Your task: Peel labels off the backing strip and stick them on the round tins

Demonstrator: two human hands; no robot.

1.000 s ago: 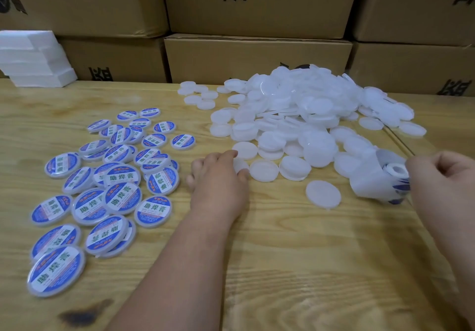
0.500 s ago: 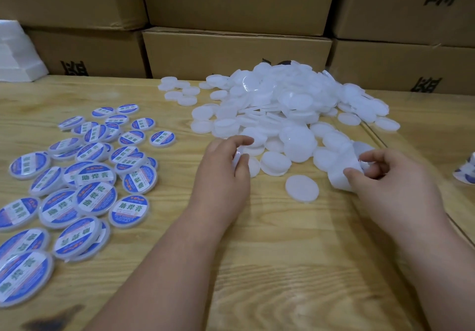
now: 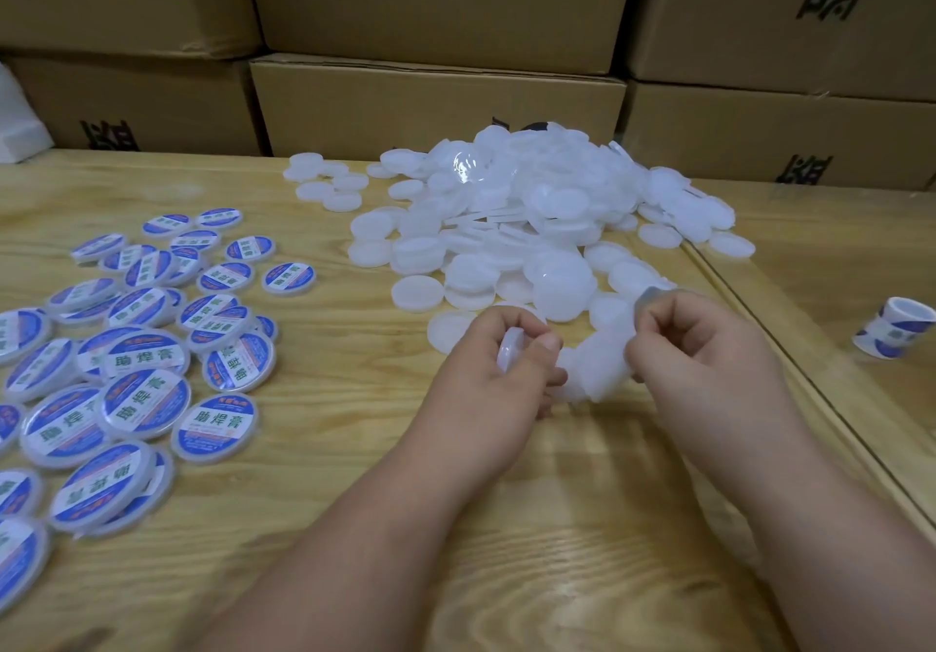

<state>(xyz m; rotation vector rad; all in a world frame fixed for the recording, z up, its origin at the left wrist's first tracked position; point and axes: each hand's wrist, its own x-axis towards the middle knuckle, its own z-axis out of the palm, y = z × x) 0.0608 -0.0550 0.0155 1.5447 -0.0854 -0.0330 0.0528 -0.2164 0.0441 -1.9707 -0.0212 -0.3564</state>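
Stacked cardboard cartons (image 3: 435, 94) are forming the back wall behind a pale wooden table (image 3: 354, 449), and on it the heap of blank white tins (image 3: 537, 226) is serving as the landmark for what follows. Left of the heap, well apart from it, the labelled tins (image 3: 142, 347) are lying spread in overlapping rows, blue-and-white faces up. Right of the heap, beyond the table's seam, the label roll (image 3: 894, 327) is now standing alone; a second ago the right hand was holding it, so it has been set down. At the near edge of the heap, the left hand (image 3: 501, 373) is now lifting a blank tin (image 3: 509, 352) clear of the table, its grip clamped on the tin's rim between thumb and fingers; a second ago that hand was only reaching flat into the pile. The right hand (image 3: 709, 363) has come across to meet it, fingers curled and pinching a pale, blurred piece near the thumb (image 3: 653, 299); whether this is a peeled label or a scrap of backing cannot be told. Judgement: one more tin is being readied for its label, the hands nearly touching, with the bulk of the heap not yet labelled.
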